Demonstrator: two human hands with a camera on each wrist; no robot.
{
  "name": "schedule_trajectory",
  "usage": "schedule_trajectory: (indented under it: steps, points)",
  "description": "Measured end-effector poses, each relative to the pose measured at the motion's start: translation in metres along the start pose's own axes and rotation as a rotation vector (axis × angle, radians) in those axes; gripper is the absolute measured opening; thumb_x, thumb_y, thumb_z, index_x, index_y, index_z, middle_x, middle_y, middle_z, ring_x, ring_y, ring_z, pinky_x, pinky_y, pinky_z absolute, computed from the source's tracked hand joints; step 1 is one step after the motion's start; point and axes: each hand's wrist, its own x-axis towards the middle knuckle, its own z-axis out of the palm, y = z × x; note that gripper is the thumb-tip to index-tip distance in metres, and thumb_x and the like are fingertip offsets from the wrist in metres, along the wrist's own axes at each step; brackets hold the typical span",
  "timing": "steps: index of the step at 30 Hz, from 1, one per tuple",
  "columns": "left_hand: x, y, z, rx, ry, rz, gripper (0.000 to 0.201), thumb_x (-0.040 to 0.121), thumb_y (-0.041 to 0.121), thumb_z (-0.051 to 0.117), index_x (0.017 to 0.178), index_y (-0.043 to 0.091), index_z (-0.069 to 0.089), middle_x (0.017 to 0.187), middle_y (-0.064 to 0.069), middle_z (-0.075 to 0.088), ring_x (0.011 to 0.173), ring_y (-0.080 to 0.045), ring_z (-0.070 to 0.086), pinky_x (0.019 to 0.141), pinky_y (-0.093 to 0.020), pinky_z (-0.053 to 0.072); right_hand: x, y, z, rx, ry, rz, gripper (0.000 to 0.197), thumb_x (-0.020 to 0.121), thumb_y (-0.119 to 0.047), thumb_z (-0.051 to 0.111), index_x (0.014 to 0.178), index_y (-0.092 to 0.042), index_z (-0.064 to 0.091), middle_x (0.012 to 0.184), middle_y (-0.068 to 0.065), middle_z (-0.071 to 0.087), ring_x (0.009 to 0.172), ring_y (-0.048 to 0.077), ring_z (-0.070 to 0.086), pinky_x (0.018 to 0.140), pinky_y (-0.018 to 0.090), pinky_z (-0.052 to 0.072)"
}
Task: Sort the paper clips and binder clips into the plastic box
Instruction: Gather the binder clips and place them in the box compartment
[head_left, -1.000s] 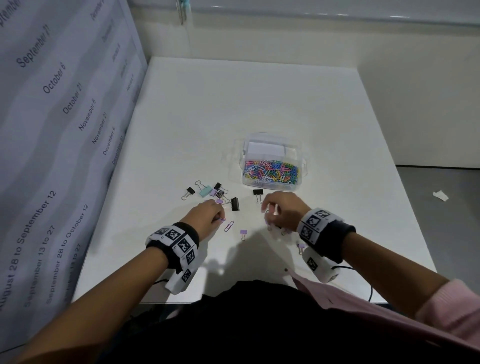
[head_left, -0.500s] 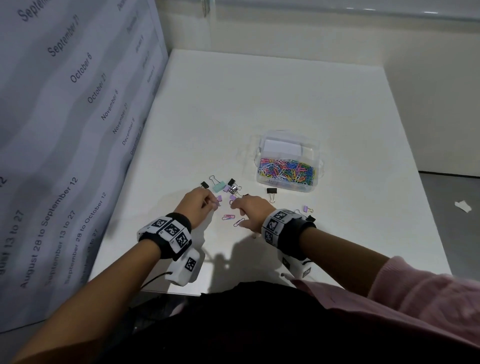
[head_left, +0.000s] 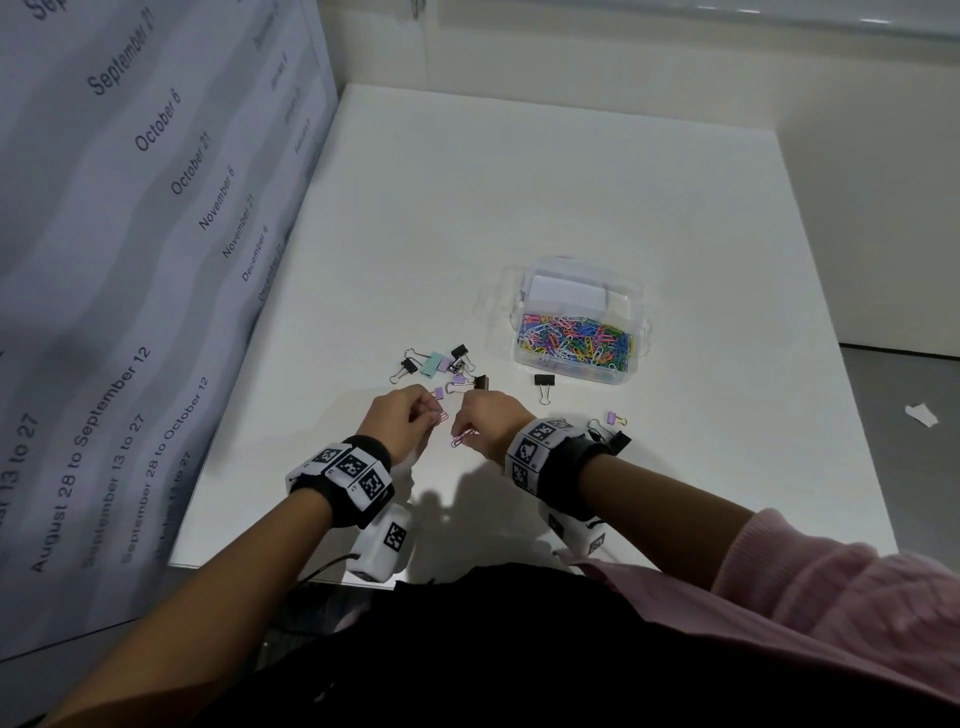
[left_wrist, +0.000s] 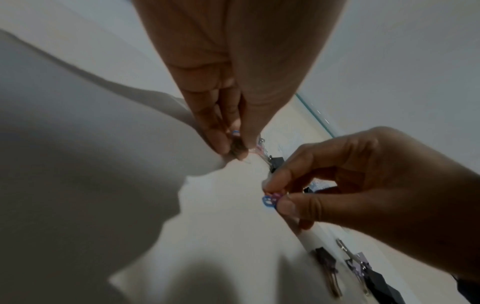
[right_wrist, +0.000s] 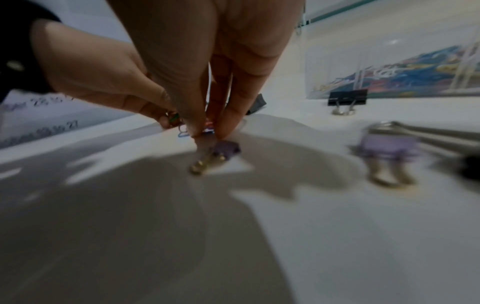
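Observation:
My left hand pinches a pink paper clip just above the white table. In the left wrist view the left fingertips close on small coloured clips. Close beside it, my right hand pinches paper clips, blue and pink, and another pink one pokes out below it. A small purple binder clip lies on the table right under the right fingers. The clear plastic box, holding a heap of coloured paper clips, stands beyond and to the right of both hands.
Several binder clips, black, mint and purple, lie in a cluster just beyond the hands. A black one lies by the box's near side. A purple one and a black one lie beside my right wrist. A printed banner lines the left edge.
My right hand has moved left, from the table's right part to just beside my left hand, and now pinches paper clips. The left hand stayed by the clips.

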Motion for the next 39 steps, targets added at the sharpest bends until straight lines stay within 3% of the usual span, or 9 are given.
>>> schedule_trajectory:
  steps: [7, 12, 14, 16, 20, 27, 32, 36, 39]
  points:
    - [0.012, 0.004, 0.008, -0.089, -0.05, 0.002, 0.016, 0.083, 0.008, 0.064, 0.074, 0.02, 0.061, 0.068, -0.002, 0.059, 0.068, -0.018, 0.056, 0.076, -0.031, 0.048, -0.023, 0.021, 0.009, -0.065, 0.086, 0.025, 0.021, 0.082, -0.003, 0.059, 0.101, 0.004, 0.055, 0.108, 0.022, 0.053, 0.092, 0.038, 0.056, 0.079, 0.043, 0.047]
    - [0.018, 0.026, 0.024, -0.008, -0.136, 0.083, 0.008, 0.087, 0.012, 0.059, 0.092, 0.008, 0.065, 0.064, 0.005, 0.053, 0.06, -0.013, 0.049, 0.067, -0.024, 0.043, -0.042, 0.044, 0.008, -0.051, 0.127, 0.04, 0.009, 0.073, 0.013, 0.055, 0.08, 0.01, 0.055, 0.081, 0.03, 0.056, 0.064, 0.041, 0.059, 0.055, 0.04, 0.049]
    - [0.019, 0.036, 0.03, 0.023, -0.187, 0.104, 0.014, 0.089, 0.012, 0.057, 0.099, 0.005, 0.064, 0.065, 0.005, 0.052, 0.064, -0.017, 0.05, 0.07, -0.027, 0.044, -0.05, 0.054, -0.002, 0.004, 0.155, 0.08, 0.005, 0.078, 0.009, 0.052, 0.083, 0.007, 0.054, 0.085, 0.026, 0.056, 0.072, 0.038, 0.058, 0.061, 0.04, 0.048]
    - [0.021, 0.048, 0.03, 0.056, -0.229, 0.134, 0.015, 0.09, 0.011, 0.055, 0.1, 0.007, 0.064, 0.07, 0.002, 0.056, 0.073, -0.019, 0.053, 0.074, -0.029, 0.045, -0.058, 0.063, -0.021, 0.032, 0.199, 0.172, 0.008, 0.088, -0.003, 0.045, 0.091, -0.002, 0.052, 0.096, 0.018, 0.055, 0.085, 0.032, 0.053, 0.075, 0.041, 0.045]
    - [0.03, 0.091, 0.018, 0.102, -0.187, 0.216, 0.021, 0.091, 0.009, 0.051, 0.102, 0.009, 0.067, 0.104, -0.01, 0.068, 0.087, -0.022, 0.06, 0.084, -0.028, 0.047, -0.066, 0.082, -0.064, 0.134, 0.418, 0.272, 0.008, 0.089, -0.006, 0.046, 0.087, -0.008, 0.054, 0.084, 0.004, 0.05, 0.077, 0.019, 0.045, 0.07, 0.026, 0.033]
    - [0.047, 0.154, 0.013, 0.062, -0.12, 0.315, 0.037, 0.093, 0.006, 0.046, 0.129, 0.01, 0.053, 0.124, -0.011, 0.062, 0.11, -0.027, 0.059, 0.097, -0.026, 0.042, -0.065, 0.109, -0.087, 0.193, 0.622, 0.424, 0.013, 0.087, -0.011, 0.055, 0.099, -0.009, 0.054, 0.091, 0.005, 0.042, 0.07, 0.021, 0.045, 0.069, 0.03, 0.037]
    - [0.043, 0.128, 0.016, 0.09, -0.145, 0.282, 0.037, 0.093, 0.002, 0.041, 0.126, 0.01, 0.056, 0.129, -0.008, 0.06, 0.116, -0.023, 0.056, 0.101, -0.025, 0.039, -0.076, 0.119, -0.065, 0.193, 0.571, 0.429, 0.011, 0.089, -0.016, 0.051, 0.091, -0.007, 0.057, 0.085, 0.009, 0.051, 0.073, 0.023, 0.048, 0.067, 0.028, 0.033]
    - [0.041, 0.087, 0.001, 0.12, -0.006, 0.25, 0.029, 0.089, 0.0, 0.047, 0.11, 0.008, 0.063, 0.116, -0.013, 0.06, 0.103, -0.021, 0.056, 0.09, -0.025, 0.04, -0.09, 0.131, -0.047, 0.237, 0.578, 0.493, 0.008, 0.085, -0.015, 0.053, 0.086, -0.008, 0.057, 0.079, 0.009, 0.054, 0.072, 0.026, 0.051, 0.065, 0.028, 0.035]
    - [0.043, 0.05, -0.017, 0.197, 0.099, 0.123, 0.028, 0.086, 0.008, 0.056, 0.114, 0.012, 0.06, 0.119, -0.016, 0.051, 0.113, -0.03, 0.049, 0.099, -0.034, 0.04, -0.101, 0.138, -0.033, 0.264, 0.514, 0.567, 0.005, 0.076, -0.013, 0.058, 0.081, -0.012, 0.056, 0.076, 0.006, 0.053, 0.071, 0.024, 0.05, 0.059, 0.027, 0.034]
